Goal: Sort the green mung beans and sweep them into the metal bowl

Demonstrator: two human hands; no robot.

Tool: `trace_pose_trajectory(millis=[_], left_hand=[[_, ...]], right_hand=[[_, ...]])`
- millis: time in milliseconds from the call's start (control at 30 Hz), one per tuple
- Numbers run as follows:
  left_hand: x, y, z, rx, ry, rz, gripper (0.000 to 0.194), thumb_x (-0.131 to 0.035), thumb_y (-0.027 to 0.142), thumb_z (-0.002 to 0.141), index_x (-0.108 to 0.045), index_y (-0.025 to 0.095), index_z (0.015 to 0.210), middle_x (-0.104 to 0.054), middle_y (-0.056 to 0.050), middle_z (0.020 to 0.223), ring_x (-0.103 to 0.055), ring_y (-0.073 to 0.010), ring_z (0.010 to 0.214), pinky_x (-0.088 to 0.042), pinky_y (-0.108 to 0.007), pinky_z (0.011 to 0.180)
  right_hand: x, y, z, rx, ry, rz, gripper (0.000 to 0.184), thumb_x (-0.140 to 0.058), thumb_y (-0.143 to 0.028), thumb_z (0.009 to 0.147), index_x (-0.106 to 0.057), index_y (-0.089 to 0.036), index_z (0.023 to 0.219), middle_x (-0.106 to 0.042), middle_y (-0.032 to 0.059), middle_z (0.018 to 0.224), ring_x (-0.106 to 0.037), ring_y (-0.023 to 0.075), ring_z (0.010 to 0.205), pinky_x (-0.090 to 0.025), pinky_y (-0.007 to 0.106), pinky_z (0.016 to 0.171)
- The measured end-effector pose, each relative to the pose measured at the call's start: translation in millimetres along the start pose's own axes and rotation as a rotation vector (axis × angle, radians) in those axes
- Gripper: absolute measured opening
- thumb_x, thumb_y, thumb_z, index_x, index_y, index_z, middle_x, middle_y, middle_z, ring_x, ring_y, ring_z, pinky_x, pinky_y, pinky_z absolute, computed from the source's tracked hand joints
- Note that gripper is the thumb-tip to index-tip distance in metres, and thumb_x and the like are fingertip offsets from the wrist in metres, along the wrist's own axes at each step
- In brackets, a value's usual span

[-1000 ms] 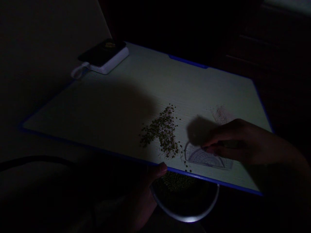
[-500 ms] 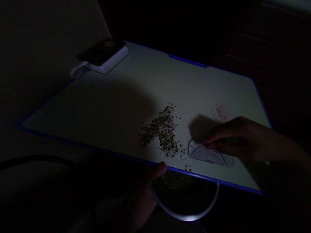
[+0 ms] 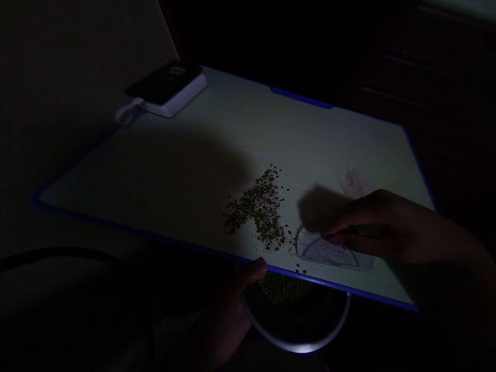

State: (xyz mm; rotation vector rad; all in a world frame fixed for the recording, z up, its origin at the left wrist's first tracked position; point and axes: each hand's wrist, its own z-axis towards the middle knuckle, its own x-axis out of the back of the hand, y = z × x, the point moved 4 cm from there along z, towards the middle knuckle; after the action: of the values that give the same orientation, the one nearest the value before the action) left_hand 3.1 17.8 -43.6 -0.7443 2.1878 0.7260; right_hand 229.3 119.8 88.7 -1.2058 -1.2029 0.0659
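A black phone lies on a white power bank at the far left corner of a pale board with blue edging. The left hand grips the near edge, thumb on top, above a steel bowl holding green mung beans; more lie scattered mid-board. The right hand reaches a clear semicircular protractor, fingertips at it, though whether they pinch it cannot be told.

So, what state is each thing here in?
Left hand: thumb resting on the board's near edge
Right hand: curled, just above the protractor
Board: lit, blue-edged
Protractor: lying on the board
Small green beans: scattered in a loose heap
Bowl: below the board, holding beans
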Motion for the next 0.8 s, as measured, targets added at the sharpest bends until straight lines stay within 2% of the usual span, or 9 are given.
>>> trace_pose_trajectory(millis=[167, 300, 500, 700, 800], left_hand=[[1.1, -1, 1, 0.027, 0.034, -0.003, 0.039, -0.076, 0.028, 0.090, -0.078, 0.020, 0.127, -0.082, -0.009, 0.127, -0.063, -0.0347, 0.138, -0.036, -0.051, 0.124], [-5.4, 2, 1, 0.001, 0.047, 0.019, 0.032, -0.083, 0.030, 0.083, -0.083, 0.023, 0.114, -0.085, -0.006, 0.120, -0.064, -0.0356, 0.137, -0.036, -0.052, 0.124], [-4.4, 2, 1, 0.007, 0.006, 0.032, 0.042, -0.081, 0.032, 0.085, -0.078, 0.022, 0.125, -0.084, -0.007, 0.124, -0.062, -0.0353, 0.139, -0.036, -0.052, 0.125], [0.9, 1, 0, 0.008, 0.011, 0.022, 0.060, -0.077, 0.030, 0.087, -0.065, 0.024, 0.145, -0.081, -0.008, 0.131, -0.060, -0.0345, 0.141, -0.036, -0.051, 0.124], [-1.7, 2, 0, 0.006, 0.006, 0.033, 0.062, -0.076, 0.029, 0.088, -0.063, 0.024, 0.148, -0.080, -0.008, 0.133, -0.059, -0.0347, 0.142, -0.035, -0.052, 0.124]], right_hand=[[-11, -9, 7, 0.043, -0.094, 0.034, 0.020, -0.063, -0.026, 0.102, -0.080, -0.020, 0.110, -0.084, 0.0049, 0.095, -0.080, 0.0142, 0.082, -0.057, 0.022, 0.071], [-14, -10, 8, 0.028, -0.120, 0.065, 0.019, -0.065, -0.028, 0.102, -0.080, -0.020, 0.110, -0.084, 0.0039, 0.094, -0.080, 0.0146, 0.082, -0.057, 0.023, 0.071], [-11, -3, 9, 0.005, -0.083, 0.024, 0.023, -0.063, -0.033, 0.103, -0.081, -0.020, 0.110, -0.085, 0.0039, 0.093, -0.080, 0.0152, 0.078, -0.057, 0.024, 0.068], [15, 25, -5, -0.152, 0.058, -0.042, 0.027, -0.066, -0.043, 0.101, -0.082, -0.023, 0.110, -0.084, 0.0014, 0.087, -0.077, 0.0160, 0.071, -0.056, 0.025, 0.063], [24, 29, -10, -0.154, 0.150, -0.084, 0.027, -0.066, -0.045, 0.101, -0.082, -0.024, 0.106, -0.083, 0.0027, 0.087, -0.076, 0.0170, 0.069, -0.054, 0.026, 0.060]])
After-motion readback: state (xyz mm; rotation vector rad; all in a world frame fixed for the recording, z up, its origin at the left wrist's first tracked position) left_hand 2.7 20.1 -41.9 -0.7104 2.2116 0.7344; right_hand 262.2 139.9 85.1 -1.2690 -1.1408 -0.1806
